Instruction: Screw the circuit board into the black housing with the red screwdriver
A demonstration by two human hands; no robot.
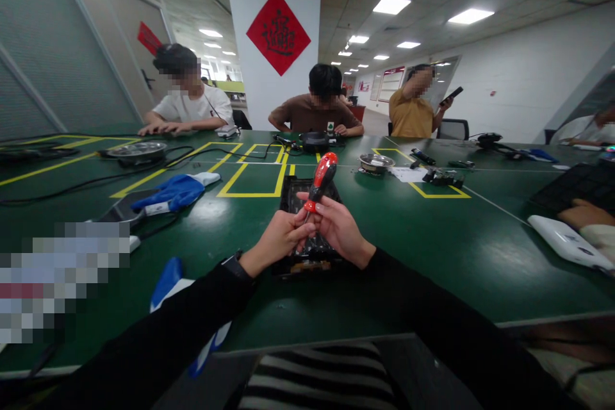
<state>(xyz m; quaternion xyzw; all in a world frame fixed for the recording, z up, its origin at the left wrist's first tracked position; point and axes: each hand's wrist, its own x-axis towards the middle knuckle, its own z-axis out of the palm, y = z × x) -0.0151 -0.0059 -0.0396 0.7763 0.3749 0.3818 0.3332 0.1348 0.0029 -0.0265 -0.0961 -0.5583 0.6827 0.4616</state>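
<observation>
At a green table, my left hand pinches a red-and-black screwdriver low down while my right hand closes on it just above, the tool leaning slightly right, above an open black case. A blue-and-white glove lies to the left; at far right, a person in yellow holds a phone.

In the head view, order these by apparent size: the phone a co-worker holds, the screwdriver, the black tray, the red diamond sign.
Largest to smallest:
1. black tray, partly covered
2. red diamond sign
3. screwdriver
4. phone
</observation>
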